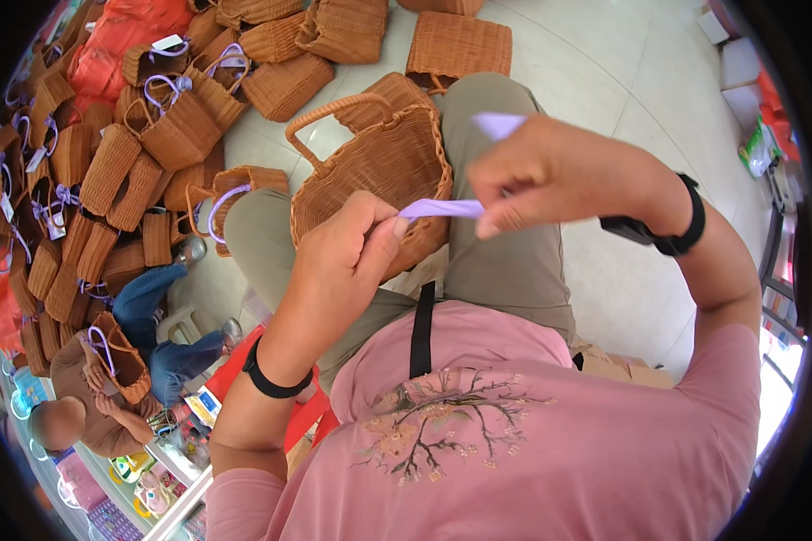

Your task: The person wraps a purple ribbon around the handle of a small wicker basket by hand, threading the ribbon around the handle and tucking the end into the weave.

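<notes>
A lavender fabric ribbon [443,208] is stretched between my two hands and looks twisted along its length. My left hand [352,253] pinches one end between thumb and fingertips. Around the other part closes my right hand [534,176], slightly blurred, with a pointed ribbon tail [499,125] sticking out above it. Below the ribbon, a brown woven wicker basket [379,169] rests between my knees, its mouth towards me. Its arched handle [338,111] shows no ribbon on the visible part. Part of the basket's near side is hidden behind my left hand.
Many wicker baskets [183,128], several with lavender-wrapped handles, are heaped on the left. A seated person [108,399] holds a basket [118,355] at lower left. Red plastic bags [115,47] lie among the pile. Pale floor tiles [595,61] extend right; boxes [741,71] stand at the far right.
</notes>
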A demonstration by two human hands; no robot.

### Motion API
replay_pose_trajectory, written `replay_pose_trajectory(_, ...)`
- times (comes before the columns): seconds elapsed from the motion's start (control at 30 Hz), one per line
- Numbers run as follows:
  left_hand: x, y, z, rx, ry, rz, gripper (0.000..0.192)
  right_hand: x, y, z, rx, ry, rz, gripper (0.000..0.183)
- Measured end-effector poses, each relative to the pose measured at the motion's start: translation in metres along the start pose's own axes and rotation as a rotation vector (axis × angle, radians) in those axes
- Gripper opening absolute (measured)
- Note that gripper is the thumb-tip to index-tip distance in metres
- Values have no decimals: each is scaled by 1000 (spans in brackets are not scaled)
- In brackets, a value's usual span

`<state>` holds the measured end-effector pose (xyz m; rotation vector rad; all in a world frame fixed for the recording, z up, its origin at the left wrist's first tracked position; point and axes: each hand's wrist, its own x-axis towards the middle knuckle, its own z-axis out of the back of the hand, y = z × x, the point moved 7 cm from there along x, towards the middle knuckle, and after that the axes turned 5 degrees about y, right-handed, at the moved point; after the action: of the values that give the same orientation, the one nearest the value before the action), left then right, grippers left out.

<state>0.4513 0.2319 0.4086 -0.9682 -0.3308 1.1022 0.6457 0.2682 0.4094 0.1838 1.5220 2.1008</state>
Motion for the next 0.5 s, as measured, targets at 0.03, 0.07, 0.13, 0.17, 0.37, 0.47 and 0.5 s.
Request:
replay_pose_trajectory(0.03,-1,0,0,-6,-1,3,10,-10,-7,-16,34,80,53,35)
replay_pose_trajectory(0.07,-1,0,-1,-7,4,1,10,-20,-10,-29,70,156,105,37)
replay_pose_trajectory(0.13,-1,0,-1,-57,-12,-28,8,-33,-20,-45,118,287,13,39)
replay_pose_trajectory(0.17,-1,-1,-1,-59,-8,-30,8,-39,-25,-55,166,412,-84,42)
replay_pose_trajectory(0.37,-3,-7,-4,36,-12,-97,8,-4,-56,-4,357,-272,-196,45)
replay_pose_trajectory(0.47,-5,-10,-4,54,-19,-117,8,18,-71,-37,589,-54,-216,48)
replay_pose_trajectory(0.5,-5,-10,-4,50,-20,-117,8,20,-67,-44,667,-21,-264,49)
